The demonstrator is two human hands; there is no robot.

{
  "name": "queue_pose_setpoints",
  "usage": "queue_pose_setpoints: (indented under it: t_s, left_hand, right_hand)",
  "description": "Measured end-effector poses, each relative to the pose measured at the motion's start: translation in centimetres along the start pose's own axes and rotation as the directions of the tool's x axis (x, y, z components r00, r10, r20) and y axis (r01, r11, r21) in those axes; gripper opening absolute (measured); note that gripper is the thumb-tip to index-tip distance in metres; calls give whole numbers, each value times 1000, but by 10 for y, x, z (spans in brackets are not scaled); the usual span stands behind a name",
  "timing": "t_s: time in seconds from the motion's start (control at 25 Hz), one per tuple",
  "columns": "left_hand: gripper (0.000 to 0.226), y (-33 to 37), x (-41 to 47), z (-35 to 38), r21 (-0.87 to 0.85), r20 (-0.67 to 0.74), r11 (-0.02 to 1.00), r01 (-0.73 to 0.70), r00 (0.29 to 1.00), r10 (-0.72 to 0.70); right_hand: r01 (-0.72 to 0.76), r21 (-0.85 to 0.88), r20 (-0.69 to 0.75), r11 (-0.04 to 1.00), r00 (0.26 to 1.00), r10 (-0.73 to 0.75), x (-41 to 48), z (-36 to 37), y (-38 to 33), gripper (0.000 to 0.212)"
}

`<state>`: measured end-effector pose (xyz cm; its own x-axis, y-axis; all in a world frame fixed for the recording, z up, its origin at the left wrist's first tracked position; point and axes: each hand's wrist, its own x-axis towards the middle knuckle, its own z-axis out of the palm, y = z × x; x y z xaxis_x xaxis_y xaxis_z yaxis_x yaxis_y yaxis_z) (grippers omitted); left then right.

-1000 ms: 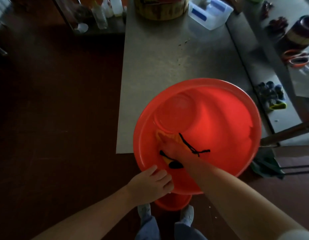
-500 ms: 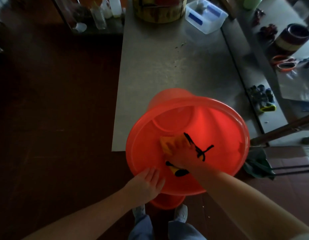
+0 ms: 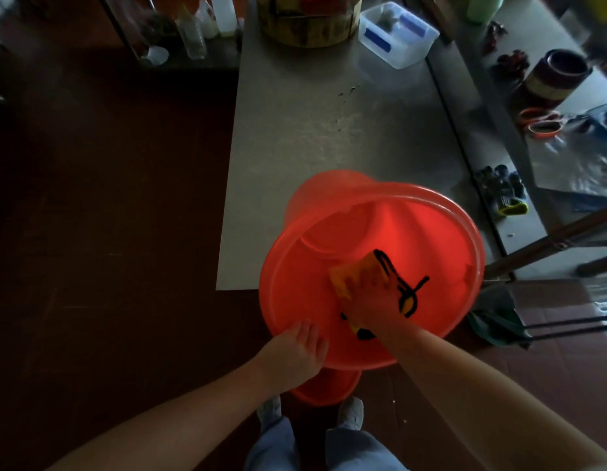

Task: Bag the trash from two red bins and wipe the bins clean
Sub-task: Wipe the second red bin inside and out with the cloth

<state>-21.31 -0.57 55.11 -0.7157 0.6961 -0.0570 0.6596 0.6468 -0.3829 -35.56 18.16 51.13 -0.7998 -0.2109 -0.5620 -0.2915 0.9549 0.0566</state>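
Note:
A large red bin [image 3: 421, 229] lies tipped on the near edge of the grey table [image 3: 312, 147], its opening facing me. My right hand [image 3: 370, 300] is inside it and holds a yellow cloth [image 3: 342, 277] with black markings against the near inner wall. My left hand [image 3: 295, 351] grips the bin's near-left rim, fingers over the edge. A second red bin [image 3: 325, 385] stands on the floor beneath it, just in front of my feet and mostly hidden.
At the table's far end stand a clear plastic box [image 3: 397, 32] and a round wooden container [image 3: 305, 25]. Dark gloves [image 3: 502, 192] and orange scissors [image 3: 540, 120] lie on the right-hand counter. A green cloth [image 3: 495, 317] hangs at the right. Dark floor lies to the left.
The bin has tipped further toward me, so its outer wall now shows at the far side. My right hand has slid the cloth rightward along the inner wall. My left hand stays on the rim.

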Motion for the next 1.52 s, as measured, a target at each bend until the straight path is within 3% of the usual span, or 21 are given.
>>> queue_pose_setpoints:
  t_s: [0.12, 0.24, 0.36, 0.48, 0.64, 0.88, 1.08, 1.2, 1.4, 1.52]
  left_hand:
    - [40, 1, 5, -3, -24, -20, 1000, 4, 1000, -5]
    - [42, -4, 1, -6, -52, -26, 999, -2, 1000, 1]
    - [39, -2, 1, -8, -3, -32, 1000, -17, 999, 17]
    - [37, 1, 7, -10, 0, -8, 1000, -15, 1000, 15]
    - [41, -4, 8, -13, -11, -33, 1000, 3, 999, -4]
    - [63, -3, 13, -20, -119, -132, 991, 54, 989, -69]
    - [37, 6, 6, -5, -67, -135, 997, -46, 990, 36]
    - [35, 10, 7, 9, 2, -169, 995, -96, 981, 95]
    - [40, 11, 9, 6, 6, -199, 1000, -28, 980, 29]
    - [44, 7, 7, 2, -43, -154, 999, 25, 988, -31]
  right_hand:
    - [85, 160, 65, 983, 993, -97, -14, 14, -36, 69]
    - [173, -6, -94, 985, 981, -172, -19, 11, -4, 66]
    - [54, -155, -156, 986, 985, -78, -24, 6, 34, 67]
    - [16, -44, -116, 999, 993, -21, -40, 8, 13, 66]
    - [68, 144, 48, 987, 996, -76, -69, 14, -18, 72]
    - [24, 128, 71, 991, 997, -33, -89, 8, -13, 67]
    - [53, 147, 21, 988, 998, -57, -50, 9, -26, 67]
    - [61, 151, 62, 987, 996, -71, 3, 4, -30, 67]
    - [14, 157, -9, 987, 1000, -13, 64, 1, -38, 64]
    - [-16, 181, 23, 983, 1000, 12, 58, 1, -41, 69]
